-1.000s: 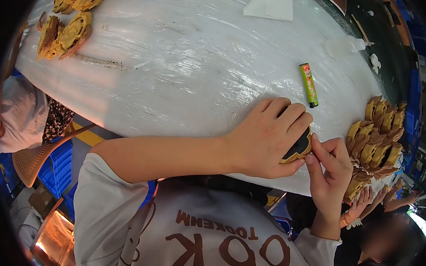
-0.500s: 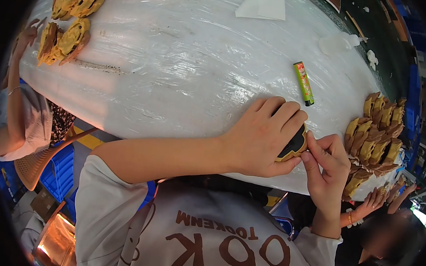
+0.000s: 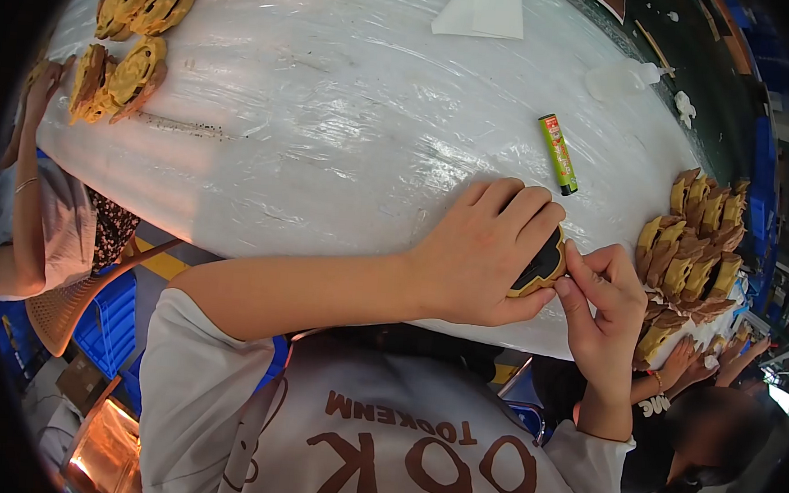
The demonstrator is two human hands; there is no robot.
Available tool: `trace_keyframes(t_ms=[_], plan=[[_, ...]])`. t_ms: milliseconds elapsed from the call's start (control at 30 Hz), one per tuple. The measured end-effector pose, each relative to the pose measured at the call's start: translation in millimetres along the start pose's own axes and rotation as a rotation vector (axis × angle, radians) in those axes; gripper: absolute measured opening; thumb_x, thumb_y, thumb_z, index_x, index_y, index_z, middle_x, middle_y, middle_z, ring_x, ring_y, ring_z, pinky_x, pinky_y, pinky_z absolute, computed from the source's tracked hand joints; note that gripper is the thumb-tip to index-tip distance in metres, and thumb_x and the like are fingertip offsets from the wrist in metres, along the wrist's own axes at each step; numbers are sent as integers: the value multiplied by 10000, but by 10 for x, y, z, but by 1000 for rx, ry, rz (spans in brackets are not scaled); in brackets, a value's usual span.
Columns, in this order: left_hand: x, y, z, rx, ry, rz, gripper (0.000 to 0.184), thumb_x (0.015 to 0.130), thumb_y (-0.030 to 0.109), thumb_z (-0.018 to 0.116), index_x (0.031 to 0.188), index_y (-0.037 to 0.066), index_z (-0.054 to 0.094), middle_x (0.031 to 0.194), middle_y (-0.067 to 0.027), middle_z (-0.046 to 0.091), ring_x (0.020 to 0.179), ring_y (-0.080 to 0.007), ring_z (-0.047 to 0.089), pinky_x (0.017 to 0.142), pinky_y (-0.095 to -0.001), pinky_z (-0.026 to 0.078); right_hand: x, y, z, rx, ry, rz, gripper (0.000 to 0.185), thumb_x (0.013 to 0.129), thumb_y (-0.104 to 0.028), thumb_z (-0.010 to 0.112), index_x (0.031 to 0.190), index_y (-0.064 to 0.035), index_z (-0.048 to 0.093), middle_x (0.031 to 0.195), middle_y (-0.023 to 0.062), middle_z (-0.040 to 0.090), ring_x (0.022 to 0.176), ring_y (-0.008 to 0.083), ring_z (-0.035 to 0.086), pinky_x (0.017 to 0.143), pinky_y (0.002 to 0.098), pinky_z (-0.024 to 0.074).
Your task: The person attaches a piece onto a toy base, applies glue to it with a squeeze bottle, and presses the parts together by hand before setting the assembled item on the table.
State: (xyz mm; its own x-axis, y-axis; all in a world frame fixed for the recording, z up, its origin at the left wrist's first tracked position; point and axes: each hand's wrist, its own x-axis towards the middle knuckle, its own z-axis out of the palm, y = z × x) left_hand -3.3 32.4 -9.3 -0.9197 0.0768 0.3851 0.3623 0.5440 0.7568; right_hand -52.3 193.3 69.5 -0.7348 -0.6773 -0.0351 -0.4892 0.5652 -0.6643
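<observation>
A black piece with a wavy yellow-brown rim (image 3: 544,266) lies against the table under my left hand (image 3: 489,252). The fingers of that hand wrap over its top and the thumb reaches along its lower edge, so much of the piece is hidden. At its right edge, my right hand (image 3: 603,300) pinches the rim between thumb and forefinger; any small bit between those fingertips is too small to make out. Just beyond my left fingers lies a green tube with a black end (image 3: 558,154).
White plastic wrap covers the table (image 3: 328,152). Yellow-brown pieces are stacked at right (image 3: 693,247) and upper left (image 3: 139,68). A folded white sheet (image 3: 481,8) and a clear bottle (image 3: 621,80) lie farther back. Co-workers sit left (image 3: 27,206) and right (image 3: 699,437).
My hands stay nearly in place on the piece. The view has shifted slightly. The co-workers' hands at left and right have moved a little.
</observation>
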Motion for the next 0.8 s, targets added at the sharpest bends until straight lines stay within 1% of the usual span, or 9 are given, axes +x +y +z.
trace_keyframes(t_ms=[333, 800], plan=[[-2, 8, 0, 5, -12, -8, 634, 661, 359, 648, 1127, -18, 442, 1101, -189, 452, 974, -365, 468, 843, -439, 379, -3, 2, 5, 4, 4, 5, 326, 720, 70, 637, 1043, 27, 626, 754, 78, 497, 650, 150, 485, 559, 240, 392], [-3, 9, 3, 11, -15, -9, 627, 654, 338, 658, 1127, -13, 443, 1094, -179, 450, 977, -359, 467, 838, -433, 377, -4, 28, 6, 26, 3, 22, 325, 718, 62, 641, 1039, 10, 635, 754, 71, 504, 638, 140, 480, 557, 236, 390]])
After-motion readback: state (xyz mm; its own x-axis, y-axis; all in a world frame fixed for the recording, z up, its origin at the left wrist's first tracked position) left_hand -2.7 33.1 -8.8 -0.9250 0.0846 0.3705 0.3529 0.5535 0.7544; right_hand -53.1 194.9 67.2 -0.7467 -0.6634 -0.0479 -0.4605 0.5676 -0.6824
